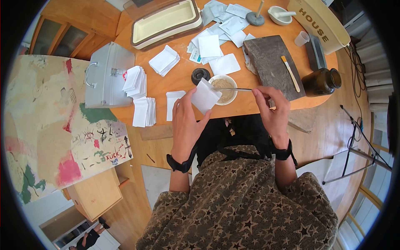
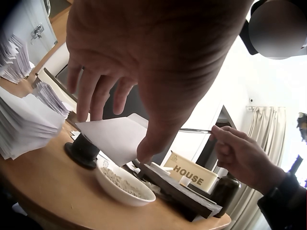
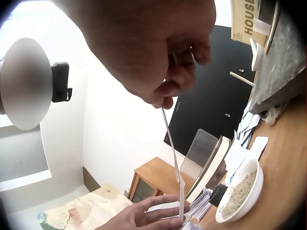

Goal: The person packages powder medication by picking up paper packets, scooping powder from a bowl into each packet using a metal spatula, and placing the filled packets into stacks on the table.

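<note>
In the head view my left hand (image 1: 186, 128) holds a white paper packet (image 1: 205, 96) between thumb and fingers, over the left edge of a white bowl (image 1: 225, 92) of beige powder. My right hand (image 1: 273, 109) pinches the handle end of a thin metal spatula (image 1: 233, 89), whose far end reaches the packet's opening. The left wrist view shows the packet (image 2: 115, 139) tilted above the bowl (image 2: 125, 184). The spatula tip meets the packet's edge in the right wrist view; whether it carries powder I cannot tell. A black round object (image 1: 200, 76) stands beside the bowl.
Stacks of folded white papers (image 1: 145, 111) lie at the left by a metal case (image 1: 109, 77). Behind are pale packets (image 1: 231, 26), a cream tray (image 1: 166, 24) and a mortar (image 1: 281, 16). A dark slab (image 1: 273, 62) with a brush (image 1: 290, 73) and a brown jar (image 1: 321, 82) stand right.
</note>
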### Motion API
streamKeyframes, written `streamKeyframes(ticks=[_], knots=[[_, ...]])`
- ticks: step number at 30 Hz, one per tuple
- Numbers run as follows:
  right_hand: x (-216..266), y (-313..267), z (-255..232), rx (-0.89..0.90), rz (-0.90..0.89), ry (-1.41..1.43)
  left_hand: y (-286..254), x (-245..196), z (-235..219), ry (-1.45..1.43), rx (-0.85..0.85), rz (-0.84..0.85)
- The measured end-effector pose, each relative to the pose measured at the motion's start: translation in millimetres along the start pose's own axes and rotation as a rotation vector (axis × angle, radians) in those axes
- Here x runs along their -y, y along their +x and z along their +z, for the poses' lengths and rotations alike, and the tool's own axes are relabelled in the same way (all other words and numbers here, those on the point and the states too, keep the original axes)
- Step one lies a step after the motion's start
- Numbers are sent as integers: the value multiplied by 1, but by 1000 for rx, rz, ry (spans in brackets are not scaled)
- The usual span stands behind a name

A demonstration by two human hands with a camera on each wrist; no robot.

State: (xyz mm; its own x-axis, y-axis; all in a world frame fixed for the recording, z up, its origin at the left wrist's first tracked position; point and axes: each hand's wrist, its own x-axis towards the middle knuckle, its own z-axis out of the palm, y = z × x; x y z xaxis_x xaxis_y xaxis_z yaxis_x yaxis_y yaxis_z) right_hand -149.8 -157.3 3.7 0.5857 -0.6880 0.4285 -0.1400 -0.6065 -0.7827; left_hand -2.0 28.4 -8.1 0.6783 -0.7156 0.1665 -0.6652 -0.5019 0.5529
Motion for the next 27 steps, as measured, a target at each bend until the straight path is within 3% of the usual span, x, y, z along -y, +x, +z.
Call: streamKeyframes(ticks=[5, 16, 27], knots=[[-1, -1, -1, -47, 87, 74, 1, 11, -5, -31, -14, -74], [-4, -3, 4, 23, 164, 60, -10, 58, -29, 121, -117, -167], [-6, -3, 6, 78, 212, 59, -21, 58, -21, 219, -23, -321]])
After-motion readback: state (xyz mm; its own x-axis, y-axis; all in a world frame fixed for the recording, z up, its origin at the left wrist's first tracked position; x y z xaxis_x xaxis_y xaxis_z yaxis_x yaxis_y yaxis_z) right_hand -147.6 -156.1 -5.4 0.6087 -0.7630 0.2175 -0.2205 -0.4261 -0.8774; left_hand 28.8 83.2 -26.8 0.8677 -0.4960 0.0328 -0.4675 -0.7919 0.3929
